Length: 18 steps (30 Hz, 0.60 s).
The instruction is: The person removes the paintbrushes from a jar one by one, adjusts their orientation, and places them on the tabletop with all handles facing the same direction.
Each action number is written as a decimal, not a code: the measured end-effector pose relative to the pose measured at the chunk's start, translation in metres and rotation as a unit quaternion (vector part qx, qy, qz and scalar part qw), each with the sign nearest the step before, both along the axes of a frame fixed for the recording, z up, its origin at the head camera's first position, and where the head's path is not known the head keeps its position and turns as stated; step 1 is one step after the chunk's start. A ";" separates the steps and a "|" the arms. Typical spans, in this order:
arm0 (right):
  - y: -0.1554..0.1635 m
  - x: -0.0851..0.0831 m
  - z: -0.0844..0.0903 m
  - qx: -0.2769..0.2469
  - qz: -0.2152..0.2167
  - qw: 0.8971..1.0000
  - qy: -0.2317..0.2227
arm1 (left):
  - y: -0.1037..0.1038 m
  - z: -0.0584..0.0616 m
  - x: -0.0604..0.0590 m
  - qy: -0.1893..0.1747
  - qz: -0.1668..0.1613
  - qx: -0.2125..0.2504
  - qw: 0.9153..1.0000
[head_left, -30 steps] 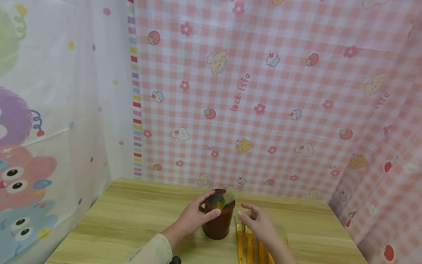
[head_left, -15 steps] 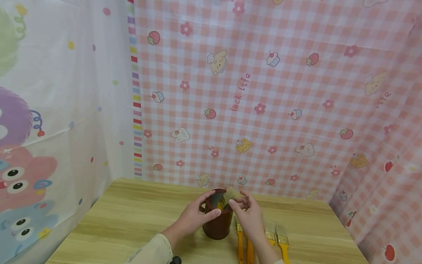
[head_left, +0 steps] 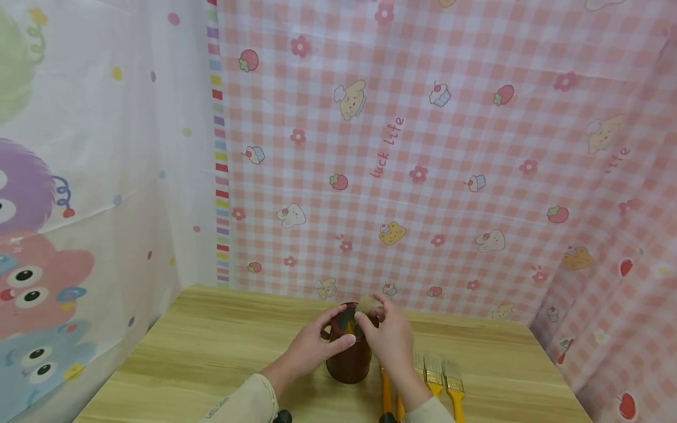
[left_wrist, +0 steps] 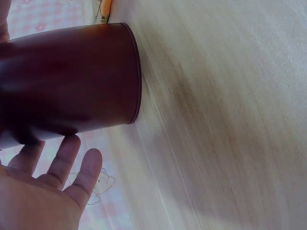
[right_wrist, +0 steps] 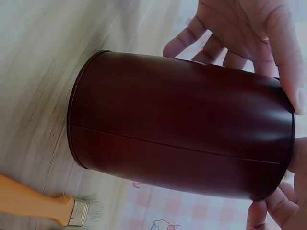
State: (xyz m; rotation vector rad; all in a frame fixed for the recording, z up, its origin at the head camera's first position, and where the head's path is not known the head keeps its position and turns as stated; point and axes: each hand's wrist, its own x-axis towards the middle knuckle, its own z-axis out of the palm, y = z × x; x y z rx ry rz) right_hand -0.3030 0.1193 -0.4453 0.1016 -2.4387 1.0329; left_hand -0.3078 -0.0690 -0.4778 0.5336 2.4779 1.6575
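A: Nearest, along the bench [head_left: 211, 352] edge?
B: 4 yellow-handled brushes [head_left: 435, 382], flat, just right of the dark red cup [head_left: 348, 358].
A: And at the cup?
B: Upright mid-bench. Left hand [head_left: 312, 346] gripping its side, fingers curled round. Right hand [head_left: 388, 338] at the rim, fingers pinching the brush [head_left: 364, 305] standing inside.
A: Behind?
B: Pink checked cloth [head_left: 449, 147].

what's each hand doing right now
Left hand: grip curled round the dark red cup.
Right hand: fingers at the brush in the cup; grip cannot be told.
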 end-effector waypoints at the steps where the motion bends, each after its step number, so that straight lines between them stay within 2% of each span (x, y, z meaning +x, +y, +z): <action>1: -0.001 -0.001 0.000 0.014 -0.004 1.000 0.007 | 0.000 0.000 0.000 0.002 0.000 0.000 1.000; 6: -0.006 -0.001 0.001 0.068 -0.020 0.997 0.040 | 0.002 -0.001 -0.002 0.005 0.000 -0.003 1.000; 9: -0.009 0.000 0.003 0.114 -0.033 0.992 0.040 | 0.002 -0.001 -0.002 0.003 0.001 -0.009 1.000; 14: -0.015 -0.002 0.009 0.177 -0.048 0.983 -0.012 | 0.002 -0.002 -0.003 0.014 -0.001 -0.018 1.000; 18: -0.019 -0.007 0.012 0.188 -0.052 0.979 -0.051 | 0.001 -0.002 -0.004 0.021 -0.003 -0.015 1.000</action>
